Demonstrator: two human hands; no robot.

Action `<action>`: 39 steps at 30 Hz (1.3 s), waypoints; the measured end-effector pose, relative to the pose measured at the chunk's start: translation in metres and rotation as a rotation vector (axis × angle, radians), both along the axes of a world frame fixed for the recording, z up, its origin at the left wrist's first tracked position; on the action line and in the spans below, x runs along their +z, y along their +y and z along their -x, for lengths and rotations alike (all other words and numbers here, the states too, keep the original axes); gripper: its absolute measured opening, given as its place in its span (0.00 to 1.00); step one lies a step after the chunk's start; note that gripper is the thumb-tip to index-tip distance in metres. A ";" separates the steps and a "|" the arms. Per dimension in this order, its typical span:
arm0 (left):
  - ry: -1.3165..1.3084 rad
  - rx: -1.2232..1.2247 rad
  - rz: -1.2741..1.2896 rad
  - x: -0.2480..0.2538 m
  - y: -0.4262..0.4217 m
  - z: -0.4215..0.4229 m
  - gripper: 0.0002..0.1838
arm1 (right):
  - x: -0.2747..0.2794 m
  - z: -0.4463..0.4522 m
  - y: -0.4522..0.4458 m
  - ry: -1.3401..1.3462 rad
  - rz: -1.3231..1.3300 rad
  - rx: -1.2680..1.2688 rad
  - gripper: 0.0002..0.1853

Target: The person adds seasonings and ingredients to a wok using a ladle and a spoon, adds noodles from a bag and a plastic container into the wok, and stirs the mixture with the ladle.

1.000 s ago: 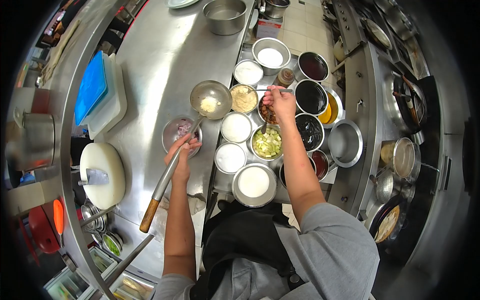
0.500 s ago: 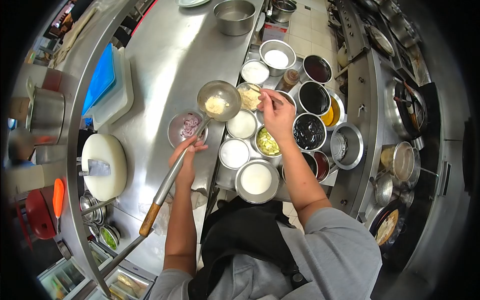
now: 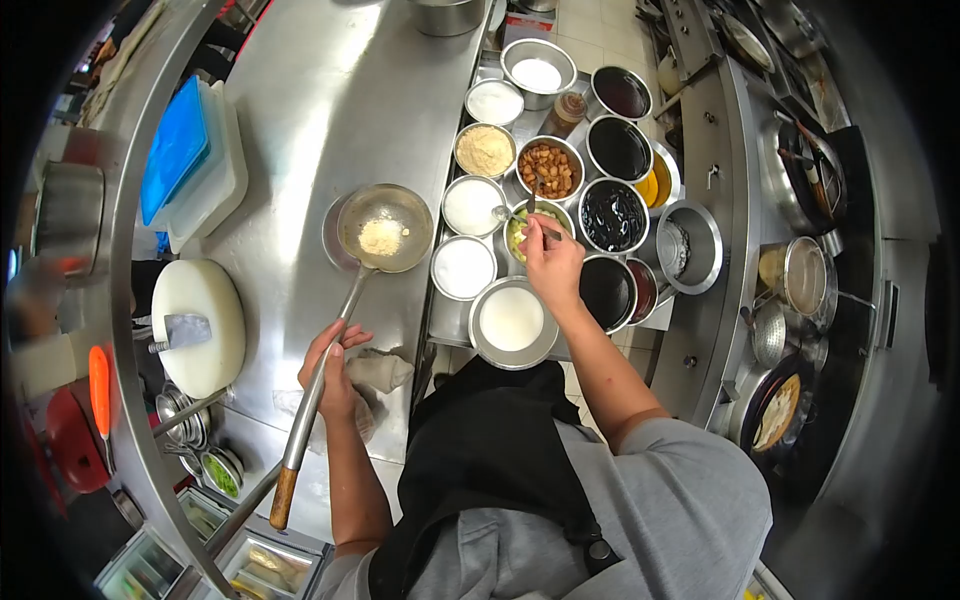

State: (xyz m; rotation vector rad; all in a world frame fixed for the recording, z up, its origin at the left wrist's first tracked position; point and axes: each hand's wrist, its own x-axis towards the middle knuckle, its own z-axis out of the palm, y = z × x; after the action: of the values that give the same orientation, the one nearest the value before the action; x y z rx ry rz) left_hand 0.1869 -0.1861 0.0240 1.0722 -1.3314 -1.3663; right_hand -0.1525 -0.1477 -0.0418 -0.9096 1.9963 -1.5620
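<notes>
- Your left hand (image 3: 330, 370) is curled around the long handle of the ladle (image 3: 364, 280), low on it, with some fingers poking out to the side.
- Your left arm reaches forward over the desk (image 3: 370, 110), and the handle slants across your hand, with its wood end toward you.
- The ladle's round cup has pale powder (image 3: 382, 237) in it and sits above a metal bowl (image 3: 334, 238), hiding most of it. You cannot tell if they touch.
- Your right hand (image 3: 555, 265) pinches a small spoon (image 3: 522, 221) with its fingers close together.
- Your right arm stretches forward and inward, elbow out, so that hand is over the green bits (image 3: 516, 236).
- The spoon's tip is by the bowl of white stuff (image 3: 472, 206).
</notes>
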 end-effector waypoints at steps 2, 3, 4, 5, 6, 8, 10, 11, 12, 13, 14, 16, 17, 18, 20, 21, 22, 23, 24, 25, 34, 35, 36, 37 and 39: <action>0.009 -0.001 -0.001 -0.001 0.002 -0.003 0.22 | -0.010 -0.004 -0.002 0.014 -0.010 -0.030 0.12; 0.005 -0.006 0.012 -0.001 0.001 -0.003 0.22 | -0.014 -0.006 -0.003 0.029 -0.016 -0.052 0.11; 0.001 -0.011 0.026 -0.002 0.000 -0.004 0.22 | -0.018 -0.007 -0.003 0.072 -0.039 -0.052 0.12; -0.001 -0.018 0.026 -0.002 -0.001 -0.005 0.22 | -0.023 -0.010 -0.006 0.070 -0.040 -0.058 0.12; -0.010 -0.022 0.025 -0.002 -0.002 -0.005 0.22 | -0.031 -0.013 -0.009 -0.016 0.012 -0.090 0.12; -0.019 -0.032 0.026 -0.003 -0.005 -0.006 0.22 | -0.049 -0.016 -0.016 -0.102 0.076 -0.123 0.12; -0.015 -0.045 0.029 -0.005 -0.008 -0.006 0.22 | -0.063 -0.018 -0.023 -0.154 0.084 -0.149 0.12; -0.018 -0.053 0.029 -0.006 -0.010 -0.006 0.22 | -0.065 -0.021 -0.026 -0.206 0.092 -0.169 0.12; -0.029 -0.066 0.018 -0.007 -0.011 -0.007 0.21 | -0.065 -0.023 -0.027 -0.234 0.090 -0.171 0.12; -0.040 -0.079 0.007 -0.008 -0.013 -0.008 0.21 | -0.066 -0.026 -0.029 -0.238 0.090 -0.178 0.12; -0.044 -0.087 0.007 -0.009 -0.015 -0.008 0.21 | -0.068 -0.027 -0.031 -0.302 0.117 -0.201 0.12; -0.046 -0.092 0.010 -0.012 -0.017 -0.007 0.21 | -0.072 -0.027 -0.032 -0.398 0.151 -0.229 0.12; -0.047 -0.095 0.009 -0.014 -0.019 -0.007 0.21 | -0.072 -0.026 -0.031 -0.399 0.151 -0.233 0.12; -0.042 -0.103 0.011 -0.015 -0.020 -0.006 0.21 | -0.071 -0.026 -0.030 -0.446 0.176 -0.255 0.12; -0.037 -0.111 0.013 -0.016 -0.022 -0.006 0.21 | -0.068 -0.025 -0.027 -0.494 0.202 -0.277 0.12; -0.057 -0.112 0.013 -0.015 -0.023 -0.004 0.21 | -0.064 -0.024 -0.025 -0.520 0.203 -0.277 0.12; -0.075 -0.113 0.015 -0.014 -0.024 -0.003 0.22 | -0.060 -0.022 -0.023 -0.544 0.205 -0.276 0.12; -0.071 -0.114 0.017 -0.014 -0.024 -0.001 0.22 | -0.056 -0.021 -0.021 -0.540 0.207 -0.276 0.12; -0.077 -0.112 0.016 -0.013 -0.025 0.001 0.22 | -0.051 -0.021 -0.020 -0.536 0.203 -0.273 0.12; -0.083 -0.109 0.014 -0.012 -0.026 0.003 0.22 | -0.046 -0.020 -0.019 -0.532 0.199 -0.269 0.12; -0.026 -0.133 -0.089 -0.022 -0.034 0.013 0.20 | 0.015 -0.028 -0.035 -0.450 0.260 -0.104 0.11; -0.024 -0.120 -0.086 -0.021 -0.035 0.017 0.20 | 0.015 -0.034 -0.039 -0.450 0.260 -0.090 0.11; -0.039 -0.135 -0.084 -0.020 -0.036 0.021 0.20 | 0.014 -0.042 -0.044 -0.347 0.257 -0.007 0.10; -0.056 -0.153 -0.084 -0.018 -0.036 0.024 0.20 | 0.014 -0.048 -0.047 -0.245 0.254 0.073 0.09; -0.031 -0.156 -0.082 -0.024 -0.036 0.029 0.19 | 0.028 -0.048 -0.052 0.040 0.282 0.078 0.08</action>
State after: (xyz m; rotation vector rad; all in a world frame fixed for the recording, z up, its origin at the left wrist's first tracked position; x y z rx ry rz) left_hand 0.1576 -0.2224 -0.0003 1.0666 -1.4165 -1.5360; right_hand -0.1047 -0.1993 -0.0142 -1.1195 1.7709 -1.8225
